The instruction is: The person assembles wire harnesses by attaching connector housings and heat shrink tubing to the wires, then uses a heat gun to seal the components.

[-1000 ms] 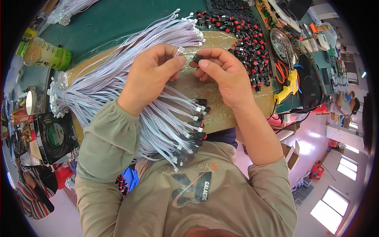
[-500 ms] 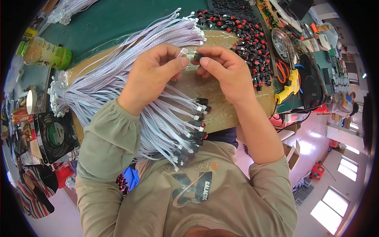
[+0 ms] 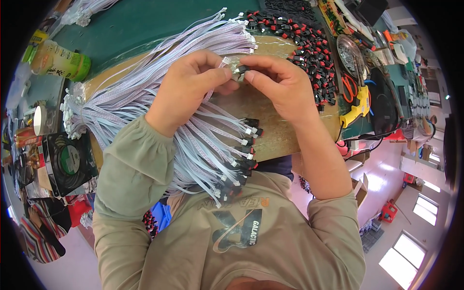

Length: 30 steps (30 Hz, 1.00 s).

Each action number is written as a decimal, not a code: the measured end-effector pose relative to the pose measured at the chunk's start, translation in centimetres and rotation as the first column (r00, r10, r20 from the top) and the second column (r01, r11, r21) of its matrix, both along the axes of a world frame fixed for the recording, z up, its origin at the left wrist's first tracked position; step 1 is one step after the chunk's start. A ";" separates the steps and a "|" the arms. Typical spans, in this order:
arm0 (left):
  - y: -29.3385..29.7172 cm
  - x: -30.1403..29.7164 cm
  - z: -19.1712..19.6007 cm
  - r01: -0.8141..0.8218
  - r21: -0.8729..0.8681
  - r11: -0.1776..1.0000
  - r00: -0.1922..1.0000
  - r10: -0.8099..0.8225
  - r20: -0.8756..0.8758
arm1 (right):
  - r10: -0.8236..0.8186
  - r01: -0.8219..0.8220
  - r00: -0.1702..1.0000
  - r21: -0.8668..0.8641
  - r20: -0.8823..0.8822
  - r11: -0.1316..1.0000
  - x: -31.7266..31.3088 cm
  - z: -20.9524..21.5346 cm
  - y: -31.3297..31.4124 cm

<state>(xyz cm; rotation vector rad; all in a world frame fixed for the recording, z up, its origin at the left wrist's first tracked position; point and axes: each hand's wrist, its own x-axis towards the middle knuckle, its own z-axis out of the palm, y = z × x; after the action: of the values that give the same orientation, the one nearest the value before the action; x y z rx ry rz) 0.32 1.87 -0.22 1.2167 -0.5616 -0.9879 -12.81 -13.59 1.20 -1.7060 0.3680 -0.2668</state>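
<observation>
My left hand pinches a white-ended flat cable between thumb and forefinger; its white plug sticks up past the fingertips. Close to its right, my right hand grips a small black connector between thumb and forefinger. The two pieces are almost level, and fingers partly hide the space between them. Beneath my left hand and forearm spreads a bundle of white flat cables, fanned out to the right. Several cables in its near part end in black-and-red connectors.
A heap of black-and-red connectors lies beyond my right hand on the brown board. Farther right are a yellow-handled tool, orange-handled scissors and a metal dish. At left stand a bottle and a black fan.
My left hand's fingers reach a little farther toward the right hand. Both hands keep their pinch, and the whole view has shifted slightly.
</observation>
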 end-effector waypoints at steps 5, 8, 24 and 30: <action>0.1 0.2 -0.3 0.017 -0.017 1.000 0.998 -0.018 -0.055 | 0.025 -0.025 1.000 0.012 -0.009 1.000 0.3 0.0 0.0; 0.1 0.3 -0.3 0.017 -0.019 1.000 0.998 -0.019 -0.063 | 0.037 -0.037 0.999 -0.018 -0.007 0.999 0.4 -0.1 0.0; 0.0 0.5 -0.6 -0.110 -0.017 0.994 0.988 0.107 -0.116 | -0.371 0.374 0.927 -0.094 0.050 0.923 -6.7 0.8 -3.7; -0.1 0.5 -0.4 -0.111 -0.002 0.994 0.988 0.110 -0.110 | -0.817 0.756 0.570 -0.444 0.086 0.480 -17.0 0.9 -11.1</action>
<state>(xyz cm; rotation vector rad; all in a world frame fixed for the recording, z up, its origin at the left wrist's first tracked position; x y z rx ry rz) 0.81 1.77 -0.59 1.1661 -0.4068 -0.9514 -29.76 -24.70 2.12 -1.8861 1.3133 -0.9915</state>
